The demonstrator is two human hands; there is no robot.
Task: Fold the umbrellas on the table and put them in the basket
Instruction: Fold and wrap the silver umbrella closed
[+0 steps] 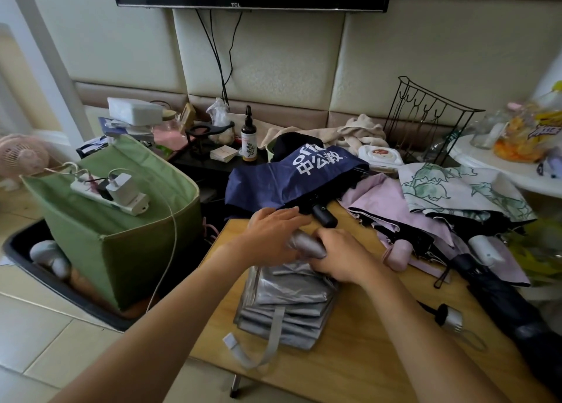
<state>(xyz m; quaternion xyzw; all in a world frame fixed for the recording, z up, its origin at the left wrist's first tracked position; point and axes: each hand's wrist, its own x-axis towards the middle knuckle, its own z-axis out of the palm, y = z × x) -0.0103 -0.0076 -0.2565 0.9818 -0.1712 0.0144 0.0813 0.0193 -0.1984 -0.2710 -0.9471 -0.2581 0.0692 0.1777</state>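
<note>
A silver-grey umbrella [286, 299] lies pleated on the wooden table [349, 366], its strap trailing toward the near edge. My right hand [340, 256] grips its grey handle end. My left hand [273, 235] lies over the same end with fingers stretched forward. Behind it sit a navy umbrella [289, 180] with white lettering, a lilac umbrella [392, 208], a floral one [456, 189] and a dark folded one [504, 296]. The dark basket [24, 259] stands on the floor at the left with a grey folded umbrella [50, 256] inside.
A green fabric box [121, 235] with a power strip [112, 192] on top sits in the basket. A low shelf behind holds a bottle [248, 138], jars and cards. A wire rack [425, 122] and white side table [498, 162] stand at the right.
</note>
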